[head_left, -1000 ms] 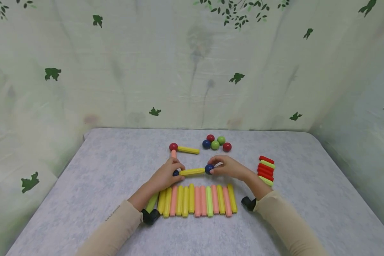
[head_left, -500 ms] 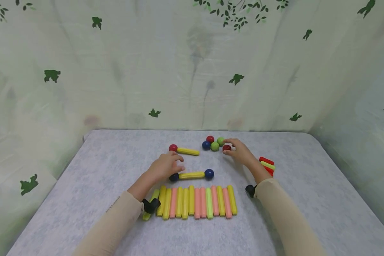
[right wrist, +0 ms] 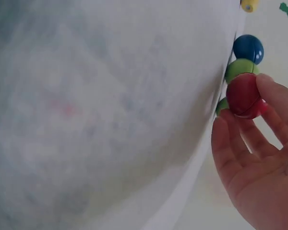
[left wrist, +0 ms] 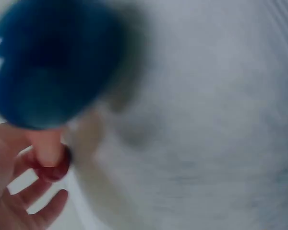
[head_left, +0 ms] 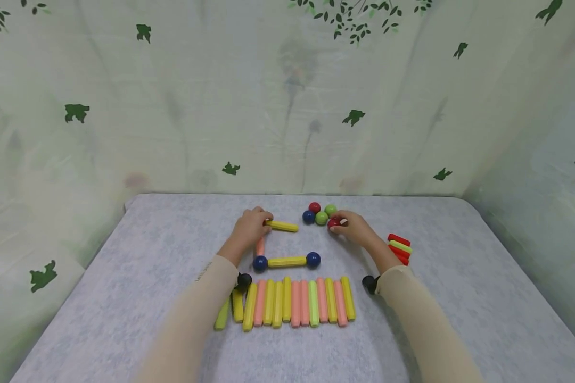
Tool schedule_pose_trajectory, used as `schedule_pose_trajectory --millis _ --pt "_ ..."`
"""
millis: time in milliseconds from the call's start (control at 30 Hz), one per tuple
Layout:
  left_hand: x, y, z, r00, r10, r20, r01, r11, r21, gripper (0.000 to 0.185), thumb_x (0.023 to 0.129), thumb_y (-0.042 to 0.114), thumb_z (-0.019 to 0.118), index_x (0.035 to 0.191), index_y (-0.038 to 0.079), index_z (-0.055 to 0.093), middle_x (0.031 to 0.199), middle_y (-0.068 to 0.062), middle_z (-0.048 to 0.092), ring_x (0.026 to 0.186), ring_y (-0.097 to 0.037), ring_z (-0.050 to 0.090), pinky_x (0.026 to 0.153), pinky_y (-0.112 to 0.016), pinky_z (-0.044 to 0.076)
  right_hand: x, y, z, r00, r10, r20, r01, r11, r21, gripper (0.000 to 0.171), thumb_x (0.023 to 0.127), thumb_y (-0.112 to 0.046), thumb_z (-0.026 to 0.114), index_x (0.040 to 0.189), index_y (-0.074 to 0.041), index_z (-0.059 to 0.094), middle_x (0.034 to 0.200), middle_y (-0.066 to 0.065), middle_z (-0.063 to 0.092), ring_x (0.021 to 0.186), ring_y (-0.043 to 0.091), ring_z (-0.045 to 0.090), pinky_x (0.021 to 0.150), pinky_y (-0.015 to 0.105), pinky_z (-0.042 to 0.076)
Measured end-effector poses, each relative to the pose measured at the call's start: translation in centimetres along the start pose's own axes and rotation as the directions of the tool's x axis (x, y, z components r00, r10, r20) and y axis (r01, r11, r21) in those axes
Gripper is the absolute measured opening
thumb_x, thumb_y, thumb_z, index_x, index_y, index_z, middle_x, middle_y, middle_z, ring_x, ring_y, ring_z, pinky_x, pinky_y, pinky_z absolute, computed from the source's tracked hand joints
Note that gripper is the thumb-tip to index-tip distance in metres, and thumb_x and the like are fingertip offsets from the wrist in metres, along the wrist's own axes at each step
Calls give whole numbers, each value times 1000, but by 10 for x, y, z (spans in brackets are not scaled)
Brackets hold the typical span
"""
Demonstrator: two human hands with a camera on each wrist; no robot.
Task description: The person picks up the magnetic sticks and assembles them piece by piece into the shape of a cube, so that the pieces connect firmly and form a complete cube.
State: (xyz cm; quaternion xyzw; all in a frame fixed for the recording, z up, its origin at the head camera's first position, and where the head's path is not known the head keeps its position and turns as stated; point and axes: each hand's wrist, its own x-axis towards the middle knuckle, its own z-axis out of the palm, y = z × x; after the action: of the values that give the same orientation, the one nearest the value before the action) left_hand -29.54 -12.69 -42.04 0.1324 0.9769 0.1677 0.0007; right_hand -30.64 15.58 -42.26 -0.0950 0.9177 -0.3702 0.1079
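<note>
My left hand (head_left: 252, 227) holds a red ball (left wrist: 60, 171) at the far left corner of a flat shape of balls and sticks. From that corner a yellow stick (head_left: 285, 226) points right and a pink stick (head_left: 260, 247) comes toward me. The pink one ends at a blue ball (head_left: 260, 264), which a second yellow stick (head_left: 287, 261) links to another blue ball (head_left: 313, 259). My right hand (head_left: 356, 230) pinches a separate red ball (right wrist: 243, 95) between thumb and fingers, beside the loose balls. In the head view my left hand hides the corner ball.
Loose balls, among them a green ball (head_left: 321, 218) and a blue ball (head_left: 309, 216), sit at the back. A row of pink, yellow and green sticks (head_left: 295, 302) lies near me. Short red and light green sticks (head_left: 400, 248) lie right, partly behind my right forearm.
Both hands have left the near yellow stick with its blue balls. The left has gone to the far corner ball; the right has taken hold of a loose red ball and shifted it slightly left.
</note>
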Motion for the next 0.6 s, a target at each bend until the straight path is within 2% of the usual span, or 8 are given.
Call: schedule_pose_trajectory --millis 200,400,600 --pt "0 -1 5 998 -15 -69 15 1000 -8 21 85 16 63 106 13 63 101 -6 51 90 -26 43 71 -37 43 1 -11 10 999 -36 28 32 991 127 35 85 -18 63 119 -9 56 114 10 53 100 26 53 77 32 48" --pt "0 -4 8 992 -20 -126 13 998 -57 21 87 19 61 107 13 60 104 -7 51 91 -27 45 71 -39 44 3 -26 18 998 -69 -12 70 969 238 34 86 -16 63 118 -9 55 117 11 52 101 26 54 78 32 48" --pt "0 -3 7 992 -15 -122 4 996 -84 21 88 18 59 109 14 59 104 -7 51 91 -27 44 71 -38 43 12 -39 21 996 -82 -23 86 956 280 33 86 -17 62 117 -9 54 115 9 54 104 24 53 80 33 47"
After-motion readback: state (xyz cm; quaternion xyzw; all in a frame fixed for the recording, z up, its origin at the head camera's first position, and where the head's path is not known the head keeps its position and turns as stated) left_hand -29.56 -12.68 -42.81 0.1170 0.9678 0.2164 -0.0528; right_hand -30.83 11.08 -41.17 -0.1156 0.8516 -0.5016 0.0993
